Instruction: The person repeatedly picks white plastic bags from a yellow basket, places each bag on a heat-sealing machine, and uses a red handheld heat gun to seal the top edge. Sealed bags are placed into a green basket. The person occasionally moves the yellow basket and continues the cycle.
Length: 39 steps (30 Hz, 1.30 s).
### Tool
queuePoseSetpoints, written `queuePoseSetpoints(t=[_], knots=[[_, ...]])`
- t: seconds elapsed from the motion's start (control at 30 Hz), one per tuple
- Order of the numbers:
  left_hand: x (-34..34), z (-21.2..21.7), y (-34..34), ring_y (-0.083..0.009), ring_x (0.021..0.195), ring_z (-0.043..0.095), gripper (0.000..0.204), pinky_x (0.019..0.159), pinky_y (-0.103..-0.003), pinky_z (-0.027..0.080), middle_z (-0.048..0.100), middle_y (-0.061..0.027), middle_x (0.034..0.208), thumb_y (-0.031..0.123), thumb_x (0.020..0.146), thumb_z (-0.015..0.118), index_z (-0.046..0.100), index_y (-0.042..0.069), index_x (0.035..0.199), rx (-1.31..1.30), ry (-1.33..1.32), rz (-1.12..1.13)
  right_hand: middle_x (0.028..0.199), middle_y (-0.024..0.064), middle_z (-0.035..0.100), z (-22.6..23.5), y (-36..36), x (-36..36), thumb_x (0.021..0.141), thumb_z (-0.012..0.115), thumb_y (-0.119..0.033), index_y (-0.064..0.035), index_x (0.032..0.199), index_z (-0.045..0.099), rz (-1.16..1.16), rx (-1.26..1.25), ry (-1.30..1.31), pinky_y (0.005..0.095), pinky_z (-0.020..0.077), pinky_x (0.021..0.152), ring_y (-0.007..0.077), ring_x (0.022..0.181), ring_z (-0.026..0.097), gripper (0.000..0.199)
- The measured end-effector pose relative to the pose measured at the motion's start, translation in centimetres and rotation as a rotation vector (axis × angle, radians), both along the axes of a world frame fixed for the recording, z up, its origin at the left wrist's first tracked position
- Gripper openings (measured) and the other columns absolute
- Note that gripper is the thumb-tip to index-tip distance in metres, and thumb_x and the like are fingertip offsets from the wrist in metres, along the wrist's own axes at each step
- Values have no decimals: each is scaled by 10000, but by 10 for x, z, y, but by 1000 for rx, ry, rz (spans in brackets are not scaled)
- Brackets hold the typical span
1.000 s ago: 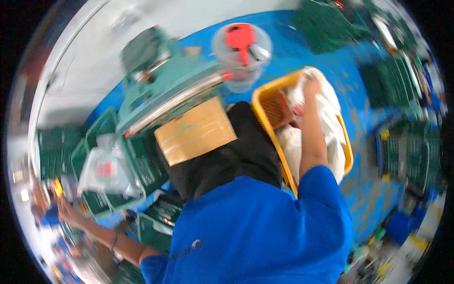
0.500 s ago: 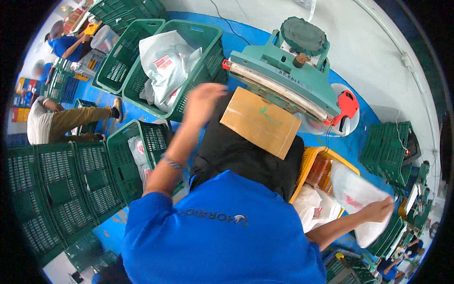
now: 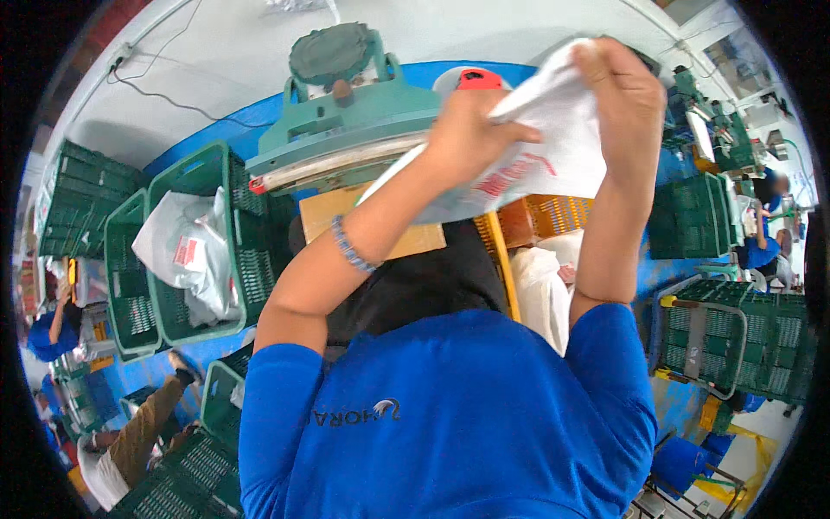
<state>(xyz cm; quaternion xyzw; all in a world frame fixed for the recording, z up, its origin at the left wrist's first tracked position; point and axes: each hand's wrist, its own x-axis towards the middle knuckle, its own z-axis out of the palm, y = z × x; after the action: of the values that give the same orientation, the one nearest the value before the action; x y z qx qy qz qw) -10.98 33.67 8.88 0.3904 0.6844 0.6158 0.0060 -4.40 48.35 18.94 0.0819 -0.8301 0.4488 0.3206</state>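
Far out to the left of the hands stand green plastic crates [image 3: 186,251], and one holds white bags [image 3: 177,246]. Right under the hands sits a green sealing machine [image 3: 346,130] with a brown cardboard piece [image 3: 415,238] below it. The left hand [image 3: 471,130] is closed tight on the near edge of a white plastic bag [image 3: 545,160] with red print. The right hand [image 3: 618,86] is pinched shut on the bag's top corner. The bag hangs in the air between the two hands, just above the machine. The bag looks thin and slippery, so it could slide out of the pinch and drop onto the machine, or it could tear if the hands pull too hard apart. Below the right hand is an orange basket [image 3: 553,216] with more white bags. Further right are more green crates [image 3: 735,337].
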Motion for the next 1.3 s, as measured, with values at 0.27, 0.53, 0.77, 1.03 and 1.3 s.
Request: queuePoseSetpoints(t=[0.27,0.53,0.77,1.03,1.3], knots=[[-15,-30,-175,-103,752,608,205,677,-248,486,686,-29,868,-1,737,733,687,-2,937,143,-330,439,831,85,595,-41,-30,-23,707,716,-156,-37,850,607,246,777,-212,465,325,1003,307,891,566,216],[-6,8,-194,-83,652,550,138,604,-201,421,694,-57,806,-71,773,647,685,-4,887,191,234,702,1066,-17,579,-38,-23,-30,640,763,-313,-73,705,621,40,812,86,434,281,965,254,1059,464,286],[24,39,-201,-116,748,626,132,711,-234,485,709,-70,845,-74,816,594,679,-1,887,-68,420,747,889,26,653,-24,-16,-23,692,753,-197,-55,723,636,116,760,-4,451,396,989,244,882,584,187],[9,52,-223,-110,767,614,76,748,-235,465,697,-71,814,-11,776,692,696,-28,849,104,124,781,716,24,596,-15,-25,-6,743,723,-50,-22,725,612,160,383,-115,333,483,891,96,738,555,116],[-13,-2,-222,-102,785,598,83,780,-230,440,700,-79,861,-6,765,696,696,-16,847,330,-141,587,981,38,642,-135,-52,-10,766,747,-97,-24,1104,611,375,-688,-244,281,465,850,142,935,593,371]])
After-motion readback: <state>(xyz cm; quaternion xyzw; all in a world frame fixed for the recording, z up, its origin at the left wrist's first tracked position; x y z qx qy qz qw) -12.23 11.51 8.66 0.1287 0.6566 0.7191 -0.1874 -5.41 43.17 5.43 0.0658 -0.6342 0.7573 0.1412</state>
